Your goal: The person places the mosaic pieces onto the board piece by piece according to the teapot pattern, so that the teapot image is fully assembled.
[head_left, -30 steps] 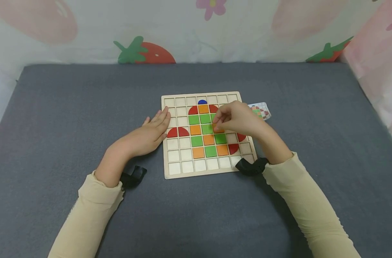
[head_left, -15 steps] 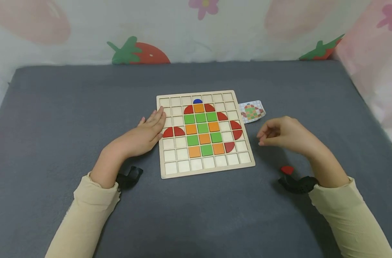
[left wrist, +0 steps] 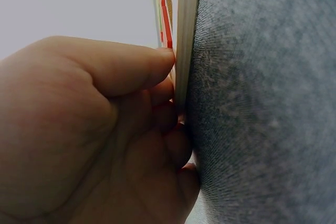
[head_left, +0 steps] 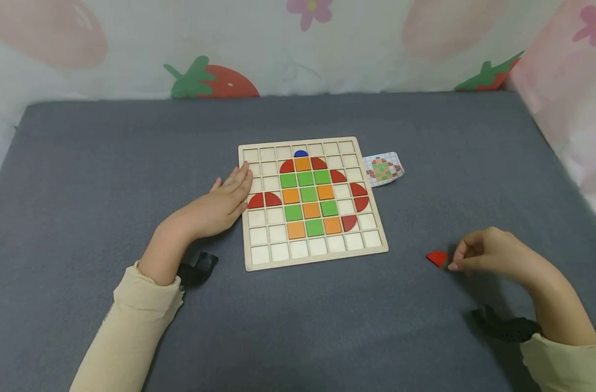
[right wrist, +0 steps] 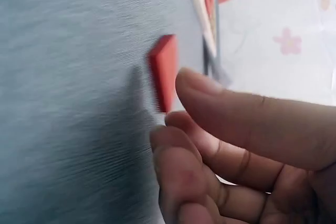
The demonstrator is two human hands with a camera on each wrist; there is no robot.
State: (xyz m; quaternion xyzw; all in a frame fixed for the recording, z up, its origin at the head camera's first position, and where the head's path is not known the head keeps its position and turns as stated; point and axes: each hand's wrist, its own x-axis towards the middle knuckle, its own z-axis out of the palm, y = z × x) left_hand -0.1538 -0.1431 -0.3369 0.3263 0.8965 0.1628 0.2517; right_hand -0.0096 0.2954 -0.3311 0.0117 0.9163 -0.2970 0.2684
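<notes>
A square wooden grid board (head_left: 317,261) lies on the dark grey cloth, partly filled with green and orange square tiles, red quarter-round tiles and a blue half-round tile. My left hand (head_left: 214,209) rests at the board's left side, fingers extended over the frame; in the left wrist view the thumb (left wrist: 136,66) touches the board edge (left wrist: 186,40). A loose red quarter-round tile (head_left: 437,258) lies on the cloth right of the board. Beside it is my right hand (head_left: 499,258), holding nothing; in the right wrist view its bent fingers and thumb are close to the red tile (right wrist: 165,72).
A small pattern card (head_left: 383,169) printed with a coloured grid lies against the board's right side. Grey cloth (head_left: 298,326) covers the table. Behind it hangs a white curtain (head_left: 357,49) with strawberry and flower prints.
My right hand has left the board and moved right and toward the front, down beside the loose red tile. An orange tile shows where its fingers were. The left hand stays at the board.
</notes>
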